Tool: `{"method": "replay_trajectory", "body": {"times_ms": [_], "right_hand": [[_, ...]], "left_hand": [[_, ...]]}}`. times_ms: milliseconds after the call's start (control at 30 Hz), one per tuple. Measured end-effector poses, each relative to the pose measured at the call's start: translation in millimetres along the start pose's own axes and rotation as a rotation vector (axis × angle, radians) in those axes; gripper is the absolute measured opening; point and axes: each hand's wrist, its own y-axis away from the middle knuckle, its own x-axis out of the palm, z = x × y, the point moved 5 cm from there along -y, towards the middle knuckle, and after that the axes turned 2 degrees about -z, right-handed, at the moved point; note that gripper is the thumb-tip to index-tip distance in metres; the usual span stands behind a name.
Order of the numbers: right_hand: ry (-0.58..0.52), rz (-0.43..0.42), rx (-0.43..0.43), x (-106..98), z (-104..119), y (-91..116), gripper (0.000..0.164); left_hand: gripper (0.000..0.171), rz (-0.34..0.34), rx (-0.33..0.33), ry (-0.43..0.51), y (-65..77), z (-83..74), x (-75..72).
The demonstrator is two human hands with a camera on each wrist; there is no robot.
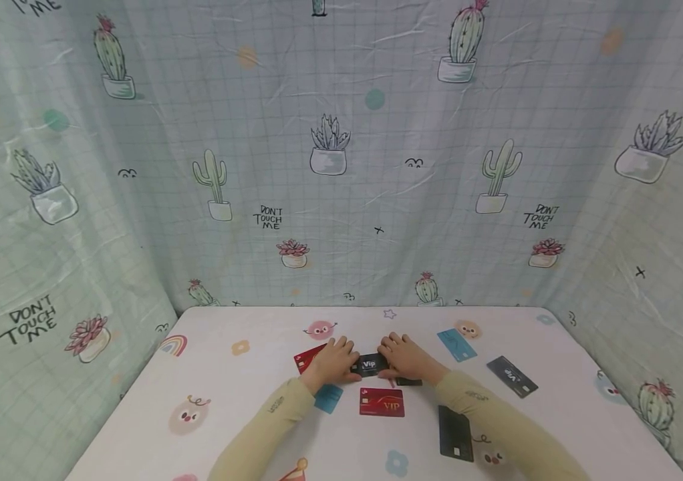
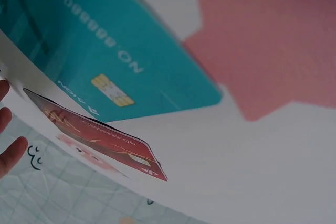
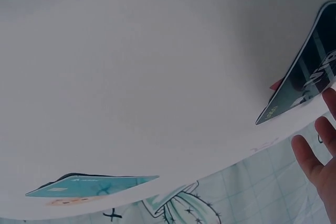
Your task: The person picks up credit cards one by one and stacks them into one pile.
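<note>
A black Vip card [image 1: 369, 365] lies between my two hands, its long sides facing toward and away from me. My left hand [image 1: 332, 363] holds its left end, thumb at the near side and fingers at the far side. My right hand [image 1: 406, 359] grips the right end in the same way. A red card [image 1: 307, 359] and a blue card [image 1: 328, 399] lie partly hidden by the left hand and wrist; the left wrist view shows this blue card [image 2: 115, 51] close up. Another dark card [image 1: 409, 382] peeks out under the right hand.
A red VIP card [image 1: 381, 402] lies just in front of the hands. To the right are a blue card [image 1: 457, 345], a dark Vip card [image 1: 512, 376] and a black card [image 1: 455, 434] beside the right sleeve. A cactus-print curtain [image 1: 329, 200] surrounds the white patterned table [image 1: 209, 361].
</note>
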Motion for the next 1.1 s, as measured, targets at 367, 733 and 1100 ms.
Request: {"method": "replay_trajectory", "body": {"times_ms": [367,733,1100], "right_hand": [[-0.039,0.001,0.019,1,2,3,0.058],[-0.027,0.037,0.059,4,5,3,0.059],[-0.019,-0.010,0.018,-2,10,6,0.059]], "left_hand": [[0.049,-0.014,0.014,0.014,0.9,-2.4,-1.8],[0.052,-0.016,0.008,0.008,0.4,-5.6,-5.6],[0.052,-0.055,0.011,-0.042,4.4,-10.2,-10.6]]}}
